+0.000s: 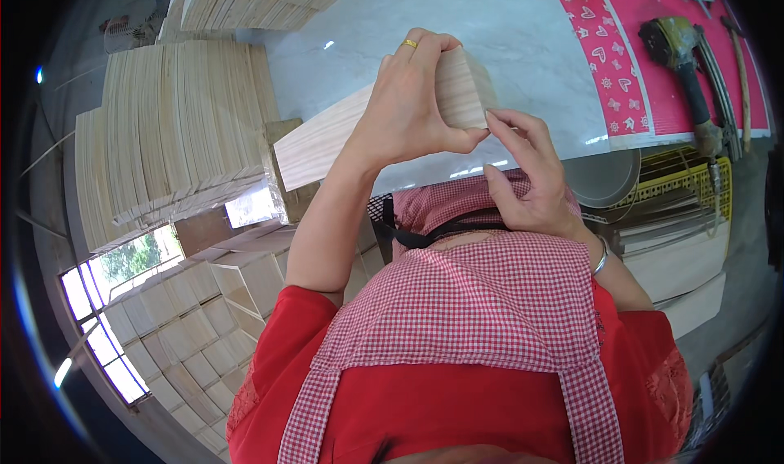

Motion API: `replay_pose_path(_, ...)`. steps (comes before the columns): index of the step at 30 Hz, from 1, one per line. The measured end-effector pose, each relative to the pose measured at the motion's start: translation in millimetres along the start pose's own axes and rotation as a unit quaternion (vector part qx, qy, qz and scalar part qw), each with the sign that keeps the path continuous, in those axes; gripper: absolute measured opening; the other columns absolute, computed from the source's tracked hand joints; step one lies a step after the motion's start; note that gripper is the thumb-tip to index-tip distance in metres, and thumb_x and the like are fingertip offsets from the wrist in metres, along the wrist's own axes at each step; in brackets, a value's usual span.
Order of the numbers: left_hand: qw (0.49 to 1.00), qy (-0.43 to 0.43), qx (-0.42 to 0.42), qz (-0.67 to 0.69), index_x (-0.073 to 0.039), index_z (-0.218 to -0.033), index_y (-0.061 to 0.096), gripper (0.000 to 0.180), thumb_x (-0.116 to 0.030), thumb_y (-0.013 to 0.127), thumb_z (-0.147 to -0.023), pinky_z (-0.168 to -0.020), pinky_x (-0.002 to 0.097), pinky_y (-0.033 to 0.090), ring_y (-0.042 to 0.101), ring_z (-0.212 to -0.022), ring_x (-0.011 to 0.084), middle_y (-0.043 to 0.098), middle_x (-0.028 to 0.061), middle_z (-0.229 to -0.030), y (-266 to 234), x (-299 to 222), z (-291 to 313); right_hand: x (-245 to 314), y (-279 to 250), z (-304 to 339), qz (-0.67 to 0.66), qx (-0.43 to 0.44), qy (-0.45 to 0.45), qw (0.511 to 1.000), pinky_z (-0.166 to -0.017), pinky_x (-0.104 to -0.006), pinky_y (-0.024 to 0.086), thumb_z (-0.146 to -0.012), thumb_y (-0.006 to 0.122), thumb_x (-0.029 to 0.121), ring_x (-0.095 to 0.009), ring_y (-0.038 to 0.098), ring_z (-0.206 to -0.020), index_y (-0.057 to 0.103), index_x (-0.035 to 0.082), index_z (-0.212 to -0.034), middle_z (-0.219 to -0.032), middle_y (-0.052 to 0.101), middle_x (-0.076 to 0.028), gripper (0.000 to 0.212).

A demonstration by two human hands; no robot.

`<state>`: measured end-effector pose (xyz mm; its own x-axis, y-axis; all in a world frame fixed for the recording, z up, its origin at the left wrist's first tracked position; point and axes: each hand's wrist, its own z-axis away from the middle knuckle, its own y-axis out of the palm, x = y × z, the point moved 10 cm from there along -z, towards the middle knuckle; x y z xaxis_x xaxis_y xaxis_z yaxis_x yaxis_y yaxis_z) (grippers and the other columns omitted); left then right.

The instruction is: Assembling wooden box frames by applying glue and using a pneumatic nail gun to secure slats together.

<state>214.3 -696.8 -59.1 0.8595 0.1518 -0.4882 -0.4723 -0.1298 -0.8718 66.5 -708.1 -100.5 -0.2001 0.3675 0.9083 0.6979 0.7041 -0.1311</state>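
Observation:
My left hand (404,109) is clamped over a long pale wooden box (318,137), fingers across its far edge and thumb at the near edge. The box lies slantwise above the light marbled tabletop (523,39), its right end turned toward my right hand (535,170). That hand is open, thumb apart from the fingers, with its index fingertip at the box's near right corner. Whether anything small sits under that fingertip cannot be made out. My left palm and wrist hide the middle of the box.
Upright stacks of thin wooden boards (180,121) stand at the left, with more boards (253,2) behind. A pneumatic nail gun (682,64) and a hammer (739,80) lie on the pink cloth (629,47). Below the table's right edge are a round metal pan (604,178) and a yellow crate (678,170).

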Motion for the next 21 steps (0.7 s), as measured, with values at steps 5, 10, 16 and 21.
replay_pose_path(5,1.0,0.008,-0.01,-0.011,0.0,-0.119,0.052,0.082,-0.032,0.086,-0.052,-0.085,0.0408,0.048,0.057,-0.099,0.0322,0.055,0.0152,-0.109,-2,-1,2,-1,0,-2,-0.024,0.001,0.003,1.0,-0.095,-0.04,0.046,-0.075,0.068,0.0,-0.033,0.056,-0.109,0.056,-0.003,-0.13,-0.125,0.055,-0.019,0.056)
replay_pose_path(10,1.0,-0.014,0.002,-0.003,-0.002,-0.119,0.05,0.085,-0.034,0.086,-0.049,-0.088,0.0415,0.041,0.056,-0.102,0.0346,0.056,0.016,-0.11,1,-1,-2,-10,-8,-30,-0.049,0.019,-0.018,0.998,-0.1,-0.0402,0.044,-0.08,0.068,0.007,-0.036,0.054,-0.117,0.048,-0.003,-0.136,-0.13,0.054,-0.022,0.06)
replay_pose_path(16,0.999,-0.002,-0.005,0.034,-0.002,-0.119,0.051,0.083,-0.031,0.085,-0.049,-0.088,0.042,0.041,0.056,-0.104,0.0356,0.056,0.0163,-0.111,0,-5,-7,-2,-4,-48,-0.078,0.032,-0.019,0.996,-0.104,-0.0409,0.042,-0.085,0.066,0.014,-0.038,0.053,-0.124,0.036,-0.004,-0.142,-0.138,0.05,-0.024,0.067)
replay_pose_path(21,1.0,-0.009,-0.023,0.013,-0.003,-0.119,0.051,0.081,-0.03,0.084,-0.05,-0.089,0.0418,0.041,0.056,-0.104,0.0354,0.056,0.0165,-0.111,-8,-6,-2,4,-11,-10,-0.061,0.125,0.043,0.989,-0.109,-0.0395,0.037,-0.089,0.061,0.018,-0.032,0.051,-0.13,0.038,-0.008,-0.141,-0.138,0.052,-0.024,0.063)
